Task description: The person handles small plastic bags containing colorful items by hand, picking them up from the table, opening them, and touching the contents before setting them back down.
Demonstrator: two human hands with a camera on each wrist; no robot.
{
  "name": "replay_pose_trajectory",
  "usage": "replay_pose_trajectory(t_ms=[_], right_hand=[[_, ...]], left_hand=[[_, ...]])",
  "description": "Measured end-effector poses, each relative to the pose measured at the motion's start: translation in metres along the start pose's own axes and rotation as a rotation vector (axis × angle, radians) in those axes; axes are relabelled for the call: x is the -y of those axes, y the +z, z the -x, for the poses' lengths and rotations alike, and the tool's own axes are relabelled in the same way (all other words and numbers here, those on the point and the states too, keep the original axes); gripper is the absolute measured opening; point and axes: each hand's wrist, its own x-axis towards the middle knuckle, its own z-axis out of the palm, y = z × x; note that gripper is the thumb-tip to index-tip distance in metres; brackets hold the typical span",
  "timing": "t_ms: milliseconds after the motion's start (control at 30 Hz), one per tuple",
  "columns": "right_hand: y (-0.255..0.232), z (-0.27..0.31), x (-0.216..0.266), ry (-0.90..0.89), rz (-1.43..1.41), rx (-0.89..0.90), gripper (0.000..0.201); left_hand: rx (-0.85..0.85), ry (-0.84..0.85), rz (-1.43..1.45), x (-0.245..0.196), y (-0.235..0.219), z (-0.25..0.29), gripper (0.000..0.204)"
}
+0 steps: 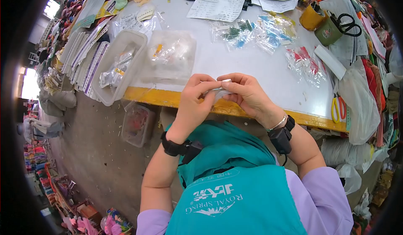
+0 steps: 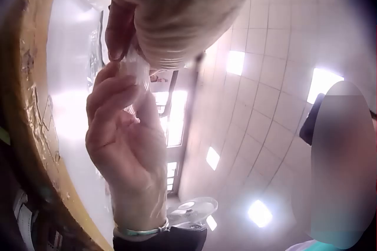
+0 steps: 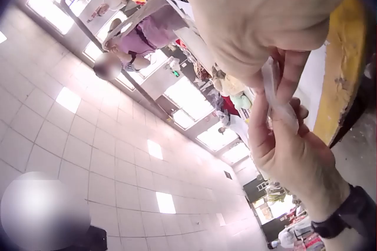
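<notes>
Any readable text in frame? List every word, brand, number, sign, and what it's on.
"ROYAL SPRING": teal garment, with a small "®" by the logo.
Chinese characters, same garment: stylised or faint, not read with certainty.
Papers: writing too small.
Green can: label too small.
Purple-marked strips: too small.
Wrist views: none readable.

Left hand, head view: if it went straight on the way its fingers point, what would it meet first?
Apart from the clear plastic that the left hand pinches, probably the fingers of the right hand, directly opposite. Any gap left between them is hard to judge.
</notes>
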Motion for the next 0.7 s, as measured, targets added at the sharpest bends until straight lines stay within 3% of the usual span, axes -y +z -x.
replay_pose_trajectory(t_ms=[33, 133, 233, 333, 433, 533, 567, 700], right_hand=[[0.0, 0.001, 0.001, -0.016, 0.013, -0.003, 0.026], [0.003, 0.002, -0.001, -0.065, 0.071, 0.011, 0.025], [0.0, -0.001, -0.008, -0.174, 0.16, 0.043, 0.026], [-0.003, -0.002, -0.011, -0.24, 0.274, 0.056, 0.027], [0.002, -0.003, -0.008, -0.162, 0.269, 0.046, 0.027], [0.005, 0.0, 0.001, 0.054, 0.083, 0.104, 0.026], [0.004, 0.0, 0.004, 0.141, 0.004, 0.136, 0.026], [0.004, -0.006, 0.002, 0.167, 0.025, 0.118, 0.024]], left_hand=[[0.026, -0.071, 0.066, -0.002, -0.003, 0.0, 0.02], [0.025, -0.073, 0.193, 0.008, -0.005, 0.002, 0.02], [-0.053, -0.443, 0.716, -0.003, -0.002, 0.005, 0.024], [0.011, -0.533, 0.721, -0.003, -0.008, 0.007, 0.027], [0.024, -0.422, 0.538, 0.003, -0.009, 0.009, 0.022], [-0.107, -0.108, 0.092, 0.017, -0.005, 0.01, 0.024], [-0.112, -0.082, 0.086, 0.017, -0.003, 0.011, 0.024], [-0.076, 0.067, -0.043, 0.009, -0.007, 0.012, 0.022]])
